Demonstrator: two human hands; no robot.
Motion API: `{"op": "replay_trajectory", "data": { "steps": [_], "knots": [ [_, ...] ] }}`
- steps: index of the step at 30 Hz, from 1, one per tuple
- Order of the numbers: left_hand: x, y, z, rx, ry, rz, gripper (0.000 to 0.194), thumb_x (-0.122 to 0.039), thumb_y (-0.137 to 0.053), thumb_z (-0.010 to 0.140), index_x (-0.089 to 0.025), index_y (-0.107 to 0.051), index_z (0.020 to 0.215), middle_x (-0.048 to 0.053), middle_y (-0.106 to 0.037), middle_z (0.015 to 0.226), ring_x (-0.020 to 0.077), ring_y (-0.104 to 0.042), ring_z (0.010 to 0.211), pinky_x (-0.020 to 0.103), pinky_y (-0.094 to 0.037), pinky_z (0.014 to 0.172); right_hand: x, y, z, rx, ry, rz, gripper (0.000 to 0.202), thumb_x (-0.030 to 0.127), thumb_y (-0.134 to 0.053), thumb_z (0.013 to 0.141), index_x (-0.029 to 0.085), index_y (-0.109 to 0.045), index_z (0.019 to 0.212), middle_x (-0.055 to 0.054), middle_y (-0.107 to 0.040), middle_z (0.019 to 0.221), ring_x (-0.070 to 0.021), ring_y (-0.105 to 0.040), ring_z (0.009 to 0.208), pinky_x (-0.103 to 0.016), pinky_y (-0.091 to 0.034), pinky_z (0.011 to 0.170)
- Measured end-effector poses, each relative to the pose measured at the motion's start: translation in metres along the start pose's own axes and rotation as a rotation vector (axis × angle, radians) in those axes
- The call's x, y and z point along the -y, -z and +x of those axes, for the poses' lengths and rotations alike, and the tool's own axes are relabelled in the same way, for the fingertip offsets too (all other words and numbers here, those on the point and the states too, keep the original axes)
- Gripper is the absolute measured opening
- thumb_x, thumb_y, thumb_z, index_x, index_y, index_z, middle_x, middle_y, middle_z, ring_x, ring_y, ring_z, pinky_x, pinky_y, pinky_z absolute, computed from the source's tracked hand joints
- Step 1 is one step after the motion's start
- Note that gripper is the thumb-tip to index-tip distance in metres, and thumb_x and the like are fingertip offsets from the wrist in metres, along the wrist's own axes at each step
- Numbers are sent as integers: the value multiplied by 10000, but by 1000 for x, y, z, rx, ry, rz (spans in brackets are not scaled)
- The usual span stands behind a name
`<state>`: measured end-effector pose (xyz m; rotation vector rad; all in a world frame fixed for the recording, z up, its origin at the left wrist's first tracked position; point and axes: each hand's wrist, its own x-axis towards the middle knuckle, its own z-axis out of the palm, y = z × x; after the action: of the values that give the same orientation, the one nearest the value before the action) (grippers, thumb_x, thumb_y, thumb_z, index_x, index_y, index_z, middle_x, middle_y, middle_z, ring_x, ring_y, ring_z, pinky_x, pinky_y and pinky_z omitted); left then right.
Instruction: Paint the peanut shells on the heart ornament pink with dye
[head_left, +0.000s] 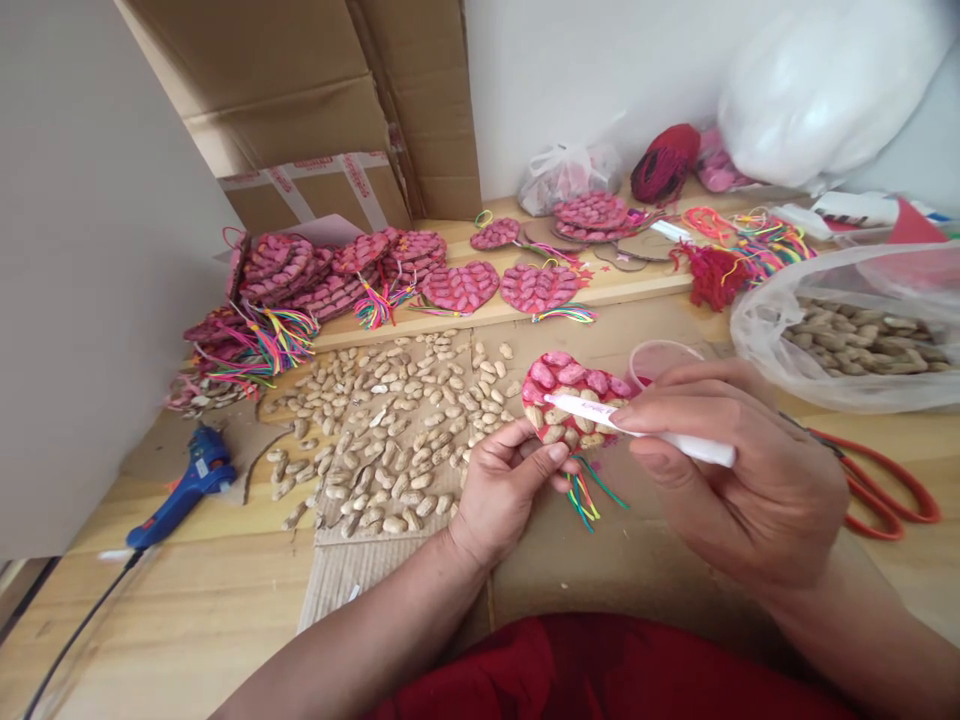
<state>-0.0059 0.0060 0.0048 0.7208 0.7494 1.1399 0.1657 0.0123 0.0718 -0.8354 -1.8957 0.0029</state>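
Observation:
My left hand (517, 480) grips the lower edge of a red peanut-covered ornament (571, 372), thumb in front. The ornament's upper peanuts are pink, while the lower ones keep their tan shell colour. Green, yellow and red tassel cords (583, 500) hang below it. Between the fingers of my right hand (735, 480) is a white marker pen (645, 428). Its tip touches or nearly touches the ornament's left side, by the border of pink and tan peanuts. Just behind my right hand stands a small clear plastic cup (660, 358), partly hidden.
Loose peanuts (405, 450) spread over cardboard on the left. A blue glue gun (187, 485) lies beyond them with its cord. Finished pink ornaments (300, 270) pile on a raised board. Red-handled scissors (892, 490) and a plastic bag of peanuts (772, 350) are on the right.

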Motion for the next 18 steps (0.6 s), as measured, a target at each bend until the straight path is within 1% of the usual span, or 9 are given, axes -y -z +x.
{"op": "replay_trajectory", "data": {
  "steps": [2,6,9,12,15,18],
  "knots": [
    [0,0,0,4,-7,-6,173,-225,-787,766,-162,-739,920,16,-682,781,98,-652,675,154,-512,547,-1,0,0,10,13,3,194,116,-686,779,196,-664,954,-31,-708,813,-210,-625,866,-448,-523,877],
    [0,1,0,-10,-9,-11,169,-219,-796,754,-164,-741,904,15,-683,782,90,-638,653,153,-503,532,-2,1,-2,10,-13,-22,155,130,-682,783,195,-660,922,-21,-709,791,-204,-622,848,-449,-524,866],
    [0,1,0,-19,9,-9,184,-229,-806,741,-164,-738,899,19,-691,808,95,-636,655,166,-505,533,-3,1,-3,-10,-25,-1,181,126,-684,780,193,-663,947,-26,-714,818,-216,-634,893,-459,-529,888],
    [0,1,0,-11,17,10,201,-245,-807,740,-169,-737,912,17,-694,782,102,-634,646,177,-504,531,-3,1,-3,-5,-8,18,184,120,-690,779,181,-666,952,-35,-709,814,-211,-630,880,-468,-529,907],
    [1,1,0,-13,14,-5,204,-240,-812,734,-174,-738,912,12,-697,789,101,-639,649,182,-511,542,-2,1,-2,15,-15,-8,168,117,-692,782,181,-670,936,-41,-709,804,-213,-629,877,-475,-525,913],
    [1,2,-1,1,21,-26,187,-220,-807,741,-175,-739,910,3,-692,769,92,-643,646,180,-522,570,-2,1,-2,-1,-24,-1,172,121,-687,785,184,-666,943,-46,-713,811,-225,-642,897,-472,-528,897]
  ]
}}
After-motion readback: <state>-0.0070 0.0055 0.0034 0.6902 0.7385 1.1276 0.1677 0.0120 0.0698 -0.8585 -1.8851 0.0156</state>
